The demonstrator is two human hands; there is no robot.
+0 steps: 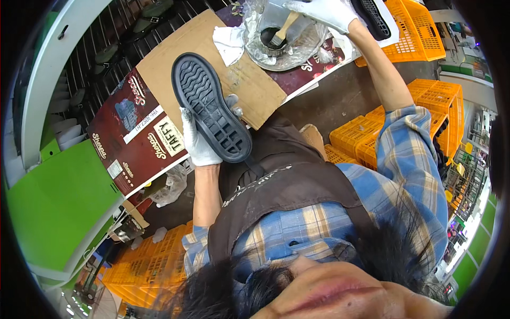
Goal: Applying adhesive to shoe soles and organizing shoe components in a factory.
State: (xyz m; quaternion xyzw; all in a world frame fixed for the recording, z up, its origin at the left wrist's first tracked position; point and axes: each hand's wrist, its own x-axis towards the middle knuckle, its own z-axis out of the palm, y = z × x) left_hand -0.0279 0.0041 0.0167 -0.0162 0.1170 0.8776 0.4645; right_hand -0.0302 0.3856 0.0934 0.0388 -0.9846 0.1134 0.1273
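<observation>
My left hand [200, 142], in a white glove, grips a black shoe sole [204, 101] by its edge. Wavy ridges run across the sole's wide end, and a grid of hollows fills the narrower end. Up at the right, my gloved right hand [326, 13] has its fingers on the wooden handle of a flat brush [287, 26]. The bristles dip into a dark round opening in a plastic-covered pot [255, 53]. Beneath the sole lies a brown cardboard sheet [244, 82], and a crumpled white cloth [229, 43] rests near the pot.
Another black sole [374, 21] lies on a white surface beyond my right hand. Orange crates [361, 135] stand to the right and lower left. A green panel [58, 212] is on the left. Dark shoes [151, 18] sit on a roller rack at the upper left.
</observation>
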